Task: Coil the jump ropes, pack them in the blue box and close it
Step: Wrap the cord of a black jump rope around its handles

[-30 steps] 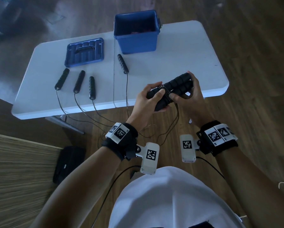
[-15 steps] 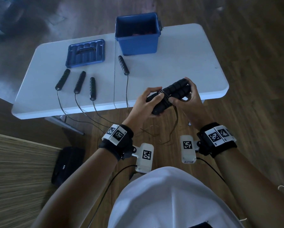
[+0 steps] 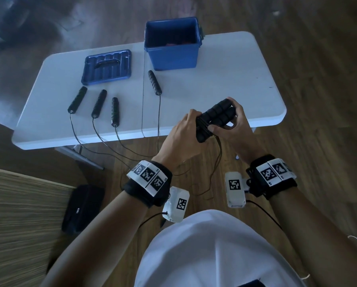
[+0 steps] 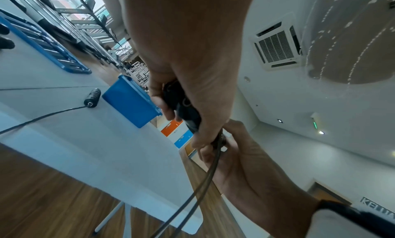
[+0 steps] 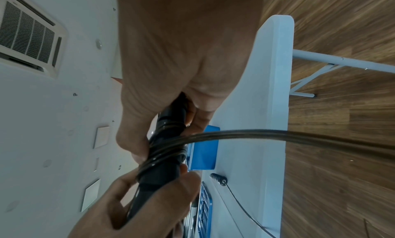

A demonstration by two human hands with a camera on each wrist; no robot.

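Jump rope in hands: left hand (image 3: 180, 139) and right hand (image 3: 234, 129) both gripped paired handles (image 3: 215, 117), cord partly wound, tail hanging.
Table (image 3: 214, 83): four handles (image 3: 99, 103) lay uncoiled.
Blue box (image 3: 172, 52): open, far edge; lid (image 3: 107, 67) beside it.

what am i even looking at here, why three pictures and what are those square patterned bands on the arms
There is no machine here: a person is working with bare hands, wearing wrist bands with printed markers and a small camera on each wrist. The big picture comes from a camera on the head, looking down; the other two look along each hand. The left hand and right hand both grip a pair of black jump rope handles with cord wound around them, the rest of the cord hanging down. On the white table lie four more handles, their cords trailing over the edge, an open blue box and its lid.
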